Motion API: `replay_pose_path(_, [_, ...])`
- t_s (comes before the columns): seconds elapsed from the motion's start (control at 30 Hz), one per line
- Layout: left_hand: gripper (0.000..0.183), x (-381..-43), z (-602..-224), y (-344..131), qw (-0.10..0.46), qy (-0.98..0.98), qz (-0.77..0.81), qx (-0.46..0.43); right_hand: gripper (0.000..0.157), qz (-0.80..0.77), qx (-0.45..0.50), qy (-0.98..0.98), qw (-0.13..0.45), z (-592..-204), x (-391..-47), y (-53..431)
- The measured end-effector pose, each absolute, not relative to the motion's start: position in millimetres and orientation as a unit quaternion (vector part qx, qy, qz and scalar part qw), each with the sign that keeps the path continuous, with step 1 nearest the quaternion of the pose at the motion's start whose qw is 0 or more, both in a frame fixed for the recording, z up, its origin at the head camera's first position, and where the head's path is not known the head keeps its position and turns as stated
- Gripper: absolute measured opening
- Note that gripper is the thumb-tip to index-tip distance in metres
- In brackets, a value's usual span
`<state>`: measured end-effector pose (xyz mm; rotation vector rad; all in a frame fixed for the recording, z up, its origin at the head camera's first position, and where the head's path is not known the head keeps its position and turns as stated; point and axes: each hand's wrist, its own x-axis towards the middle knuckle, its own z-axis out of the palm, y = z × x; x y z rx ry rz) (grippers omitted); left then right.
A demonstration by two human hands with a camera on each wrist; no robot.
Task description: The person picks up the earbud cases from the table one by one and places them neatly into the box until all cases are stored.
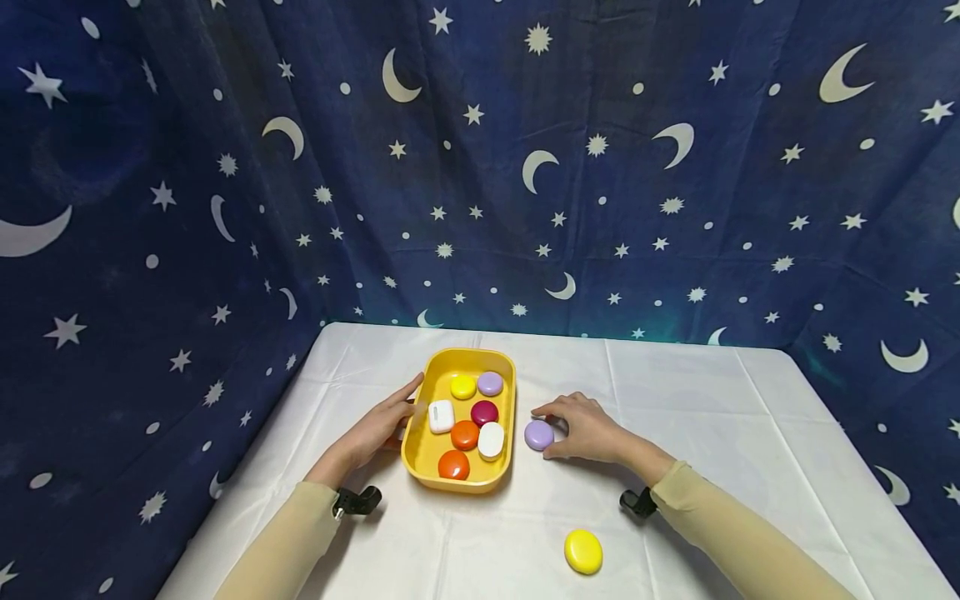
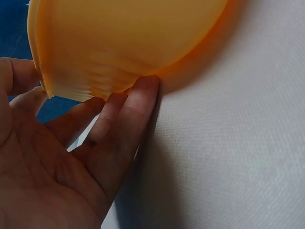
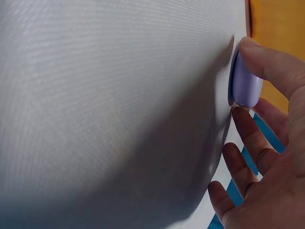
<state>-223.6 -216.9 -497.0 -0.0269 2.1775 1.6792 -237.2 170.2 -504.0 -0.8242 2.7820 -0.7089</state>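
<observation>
My left hand (image 1: 367, 435) rests at the left side of a yellow tray (image 1: 412, 471), its fingers touching the outer wall and rim. Close up in the left wrist view, fingertips (image 2: 147, 85) lie against the tray's ribbed outside. Just right of the tray, my right hand (image 1: 588, 429) holds a lilac, glossy rounded disc (image 1: 538, 435) between thumb and forefinger, low over the white cloth. In the right wrist view, the thumb (image 3: 267, 62) lies across the disc (image 3: 246, 88), while the other fingers are spread and slightly bent.
Inside the tray sit several rounded pieces: yellow (image 1: 462, 386), lilac (image 1: 490, 383), crimson (image 1: 484, 412), two orange (image 1: 453, 465) and two white (image 1: 441, 416). Another yellow disc (image 1: 583, 552) lies near the table's front. Dark star-patterned cloth (image 1: 480, 167) hangs behind and at the sides.
</observation>
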Motion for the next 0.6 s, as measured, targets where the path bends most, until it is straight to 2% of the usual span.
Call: replay_pose_path(0.6, [0.062, -224.5, -497.2, -217.0, 0.195, 0.772, 0.604, -0.007, 0.054, -0.231, -0.263, 0.933, 0.088, -505.0, -238.6, 166.3])
